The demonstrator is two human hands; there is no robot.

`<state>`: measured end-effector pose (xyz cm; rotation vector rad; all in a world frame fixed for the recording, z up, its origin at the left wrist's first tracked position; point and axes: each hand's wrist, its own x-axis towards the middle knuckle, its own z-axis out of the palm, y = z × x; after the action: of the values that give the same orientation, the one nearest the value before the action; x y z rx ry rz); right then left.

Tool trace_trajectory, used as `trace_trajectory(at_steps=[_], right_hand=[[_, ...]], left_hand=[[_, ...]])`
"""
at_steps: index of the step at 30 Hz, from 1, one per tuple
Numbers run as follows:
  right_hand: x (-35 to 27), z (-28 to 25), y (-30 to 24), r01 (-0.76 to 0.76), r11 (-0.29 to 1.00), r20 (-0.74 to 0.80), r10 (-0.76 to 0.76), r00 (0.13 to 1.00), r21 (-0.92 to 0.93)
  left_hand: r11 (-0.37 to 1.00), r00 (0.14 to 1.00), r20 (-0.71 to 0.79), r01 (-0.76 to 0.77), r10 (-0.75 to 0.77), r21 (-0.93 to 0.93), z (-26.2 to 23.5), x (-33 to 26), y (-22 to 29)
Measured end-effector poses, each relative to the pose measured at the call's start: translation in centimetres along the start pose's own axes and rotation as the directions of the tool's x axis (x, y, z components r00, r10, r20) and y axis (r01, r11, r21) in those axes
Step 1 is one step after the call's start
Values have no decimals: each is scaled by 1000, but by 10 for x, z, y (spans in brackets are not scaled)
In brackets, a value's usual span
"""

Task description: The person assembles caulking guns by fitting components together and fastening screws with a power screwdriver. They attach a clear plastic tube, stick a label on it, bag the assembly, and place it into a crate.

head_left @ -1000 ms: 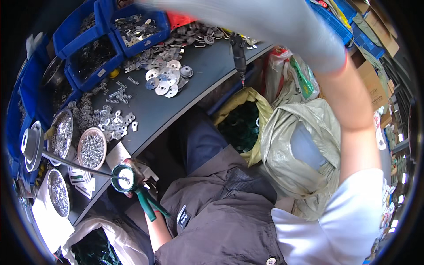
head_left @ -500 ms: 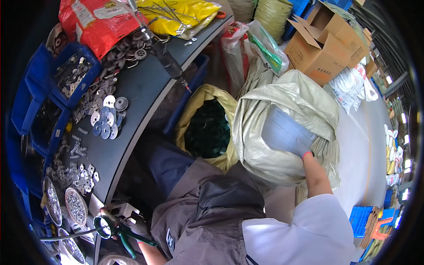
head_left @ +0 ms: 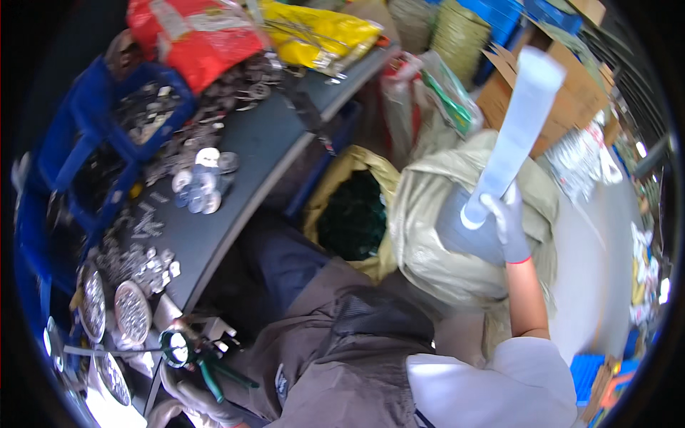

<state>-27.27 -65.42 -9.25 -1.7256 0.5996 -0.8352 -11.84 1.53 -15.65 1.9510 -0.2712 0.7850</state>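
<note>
My right hand (head_left: pixel 505 221), in a grey glove with a red cuff, is closed on the lower end of a long, pale translucent plastic strip (head_left: pixel 519 118). The strip rises away from me above an open woven sack (head_left: pixel 421 189), where a stack of grey-blue strips (head_left: pixel 457 217) shows. My gloved left hand (head_left: pixel 203 399) is low at the left, beside a green-handled tool (head_left: pixel 207 367) with a round ring. Its somewhat blurred fingers look stretched out, and I see nothing held in them. A yellowish sack (head_left: pixel 391 178) of dark green pieces stands between the bench and the woven sack.
On the curved dark bench (head_left: pixel 246 175) lie round metal discs (head_left: pixel 200 189), springs, small parts and bowls of tiny hardware (head_left: pixel 133 314). Blue bins (head_left: pixel 78 160) line its far left. A power screwdriver (head_left: pixel 307 110) hangs over the bench edge. A cardboard box (head_left: pixel 578 89) stands behind the sack.
My right hand has drawn a strip up out of the sack, its far end now raised. My left hand shows more fully beside the green-handled tool. The view has shifted slightly.
</note>
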Motion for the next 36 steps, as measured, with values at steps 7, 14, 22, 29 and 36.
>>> trace_trajectory(at_steps=[7,14,22,29,36], right_hand=[[-3,259,-246,24,679,542,-606,582,733],[-82,446,-425,136,471,434,-870,236,871],[-160,485,-274,-363,793,868,-483,115,490],[-159,461,-256,-688,582,864,-486,133,434],[-144,446,-280,-966,182,254,-958,-132,182]], left_hand=[[970,979,93,161,-180,182,44,52,48],[959,970,130,175,-207,224,43,60,53],[986,999,23,24,-29,163,46,55,32],[956,958,230,219,-173,-196,23,88,93],[548,615,786,678,-59,-489,4,107,135]])
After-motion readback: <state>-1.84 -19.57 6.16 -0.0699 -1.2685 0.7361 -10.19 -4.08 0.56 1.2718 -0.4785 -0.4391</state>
